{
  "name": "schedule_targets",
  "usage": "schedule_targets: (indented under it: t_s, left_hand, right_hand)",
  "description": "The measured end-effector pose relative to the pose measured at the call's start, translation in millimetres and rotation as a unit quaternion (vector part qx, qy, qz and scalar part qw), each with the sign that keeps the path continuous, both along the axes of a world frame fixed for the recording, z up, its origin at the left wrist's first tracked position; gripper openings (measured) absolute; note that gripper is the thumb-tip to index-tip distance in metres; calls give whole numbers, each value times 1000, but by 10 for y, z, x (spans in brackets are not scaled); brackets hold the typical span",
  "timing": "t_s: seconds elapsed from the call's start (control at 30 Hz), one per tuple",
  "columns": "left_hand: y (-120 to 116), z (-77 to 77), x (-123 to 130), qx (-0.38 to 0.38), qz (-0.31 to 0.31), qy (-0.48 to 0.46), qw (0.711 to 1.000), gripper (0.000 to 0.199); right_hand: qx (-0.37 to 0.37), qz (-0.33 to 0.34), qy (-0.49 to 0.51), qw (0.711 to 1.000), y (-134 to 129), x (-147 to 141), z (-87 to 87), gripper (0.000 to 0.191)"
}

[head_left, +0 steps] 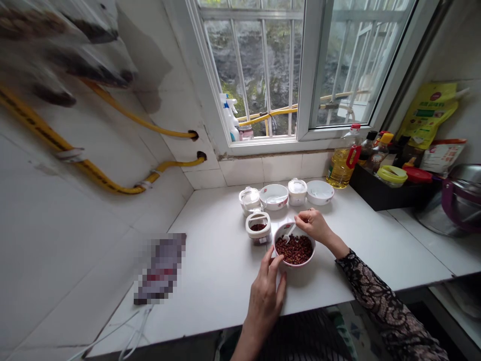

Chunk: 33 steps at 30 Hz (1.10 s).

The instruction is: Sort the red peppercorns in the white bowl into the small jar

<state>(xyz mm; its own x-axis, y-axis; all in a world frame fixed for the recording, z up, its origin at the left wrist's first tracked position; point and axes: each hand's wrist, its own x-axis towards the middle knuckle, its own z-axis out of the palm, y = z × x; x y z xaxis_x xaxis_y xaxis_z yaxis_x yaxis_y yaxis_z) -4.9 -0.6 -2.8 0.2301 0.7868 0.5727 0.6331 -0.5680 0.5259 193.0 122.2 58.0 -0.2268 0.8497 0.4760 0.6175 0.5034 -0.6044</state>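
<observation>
Your right hand (317, 226) pinches the spoon (287, 238), which slants down and leftward from your fingers into the bowl (280, 232); your left hand (263, 287), loosely open, touches the bowl's near-left side.

Grey daylight enters through the barred window (259, 70) at twelve o'clock, leaving the tiled wall (48, 240) at nine dim. Hanging plastic bags (67, 45) at ten look blurred (a soft shadow beside them), edges stretch, and coarse pixelation covers a patch at eight.
</observation>
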Motion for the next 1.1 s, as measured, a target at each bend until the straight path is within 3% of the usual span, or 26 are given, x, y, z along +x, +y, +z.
schedule_targets:
  t_s: [0.33,0.67,0.83,0.93,1.0,1.1]
  left_hand:
    - [-2,20,-3,7,4,10,1000,39]
    - [4,9,8,14,6,0,1000,40]
    - [6,0,21,23,14,2,1000,40]
    - [7,4,20,28,14,7,999,42]
    - [6,10,15,28,12,8,1000,42]
    - [4,19,10,24,9,9,1000,41]
  right_hand:
    - [-142,11,125,982,-33,37,75,45]
    - [-184,-2,191,964,22,51,36,49]
    - [-176,-9,204,963,71,15,28,54]
    - [-154,-18,215,964,110,-57,109,56]
    - [-112,-30,213,970,118,-137,207,54]
    - [14,-54,161,985,91,-301,353,47]
